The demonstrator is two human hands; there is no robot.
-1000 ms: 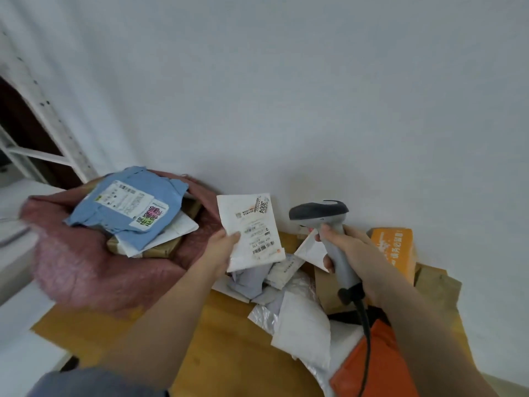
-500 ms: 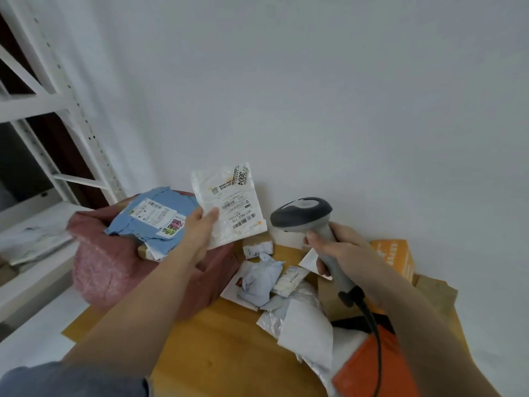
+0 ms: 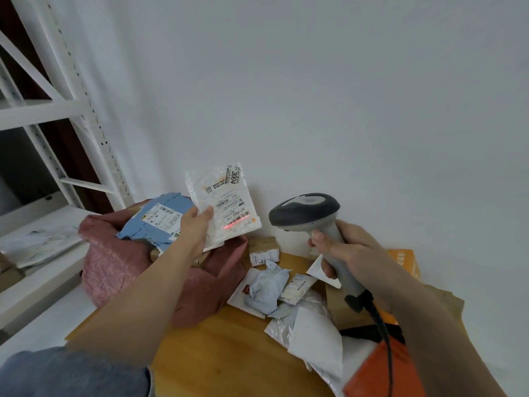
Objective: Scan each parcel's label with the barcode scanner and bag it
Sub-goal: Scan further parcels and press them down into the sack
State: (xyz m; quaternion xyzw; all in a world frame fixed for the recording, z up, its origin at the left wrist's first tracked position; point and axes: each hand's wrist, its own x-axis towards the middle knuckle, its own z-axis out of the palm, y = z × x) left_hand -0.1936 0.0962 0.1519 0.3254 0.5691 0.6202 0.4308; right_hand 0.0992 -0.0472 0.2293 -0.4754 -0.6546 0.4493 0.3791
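My left hand (image 3: 194, 227) pinches a flat white parcel (image 3: 226, 202) by its lower left edge and holds it upright above the pink bag (image 3: 120, 270). A red scan line glows across the barcode near the parcel's lower edge. My right hand (image 3: 346, 253) grips the handle of the grey barcode scanner (image 3: 305, 209), whose head points left at the parcel's label. Its black cable runs down past my right forearm. A blue parcel (image 3: 156, 219) with a white label lies in the mouth of the pink bag.
A pile of parcels covers the wooden table (image 3: 223, 348): a crumpled light-blue one (image 3: 266, 290), white and silver mailers (image 3: 315, 336), a small brown box (image 3: 263, 247), orange packages (image 3: 406, 263). White metal shelving (image 3: 57, 110) stands at the left, a white wall behind.
My left hand has lifted the white parcel up and to the left, over the pink bag. The scanner's red line now falls on its barcode. The view has tilted upward.
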